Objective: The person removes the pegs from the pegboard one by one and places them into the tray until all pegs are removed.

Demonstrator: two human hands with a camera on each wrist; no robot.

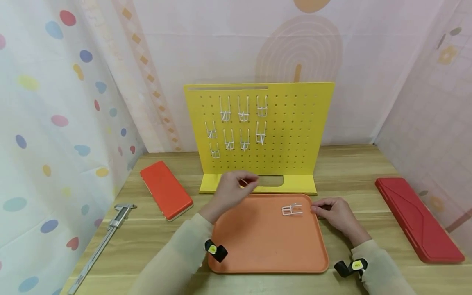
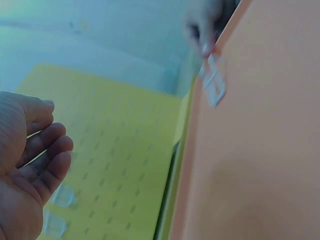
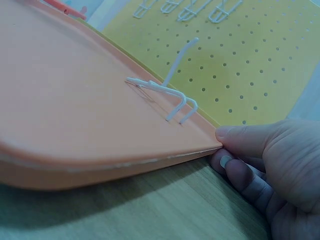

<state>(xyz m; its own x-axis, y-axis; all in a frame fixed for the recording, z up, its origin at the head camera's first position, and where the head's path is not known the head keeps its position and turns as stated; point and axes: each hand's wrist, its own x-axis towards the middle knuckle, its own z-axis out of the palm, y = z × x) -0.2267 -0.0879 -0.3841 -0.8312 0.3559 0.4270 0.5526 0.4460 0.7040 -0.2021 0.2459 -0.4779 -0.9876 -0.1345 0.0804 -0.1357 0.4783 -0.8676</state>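
Observation:
At its far right corner, the orange tray (image 1: 265,250) is pinched by my right hand (image 1: 338,214), thumb above the rim and fingers below it in the right wrist view. One white wire hook (image 1: 291,210) lies on the tray close to that corner, its prong (image 3: 180,60) sticking up. Over the tray's far left corner, in front of the yellow pegboard (image 1: 291,157), hovers my left hand (image 1: 233,188). Its fingers are loosely bent with nothing between them in the left wrist view. Several white wire hooks (image 1: 243,114) hang on the left half of the pegboard.
A red-orange case (image 1: 166,189) lies left of the tray, with a digital caliper (image 1: 110,233) beyond it near the table's left side. On the right lies a dark red case (image 1: 416,221). Patterned curtains (image 1: 221,45) surround the wooden table (image 1: 350,164).

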